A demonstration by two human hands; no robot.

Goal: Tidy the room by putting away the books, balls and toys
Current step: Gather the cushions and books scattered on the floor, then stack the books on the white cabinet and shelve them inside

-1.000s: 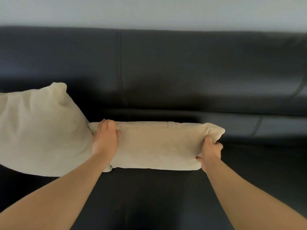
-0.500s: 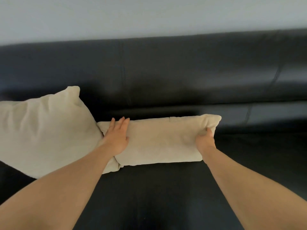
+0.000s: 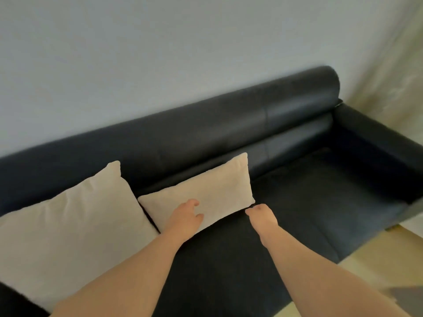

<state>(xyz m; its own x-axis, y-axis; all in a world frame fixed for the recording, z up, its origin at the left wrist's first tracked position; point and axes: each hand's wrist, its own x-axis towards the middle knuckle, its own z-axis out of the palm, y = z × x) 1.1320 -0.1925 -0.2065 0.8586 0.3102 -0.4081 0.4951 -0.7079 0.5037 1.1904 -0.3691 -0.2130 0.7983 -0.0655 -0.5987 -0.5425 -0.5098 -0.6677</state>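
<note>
From the head camera: a second ago both hands gripped the ends of the small beige cushion; half a second ago the left lay flat on it while the right pinched its corner. Now it leans against the backrest of the dark leather sofa, just beside the large beige cushion. The left hand hovers over its front face with fingers loosely bent, holding nothing. The right hand sits just off its lower right corner, likewise bent and empty (blur hides any contact). I judge the cushion-straightening done and both hands free. No books, balls or toys show here, so they must be sought elsewhere. The view has swung right, showing bare seat as far as the armrest. Pale floor beyond the seat's front edge leaves room to step away.
</note>
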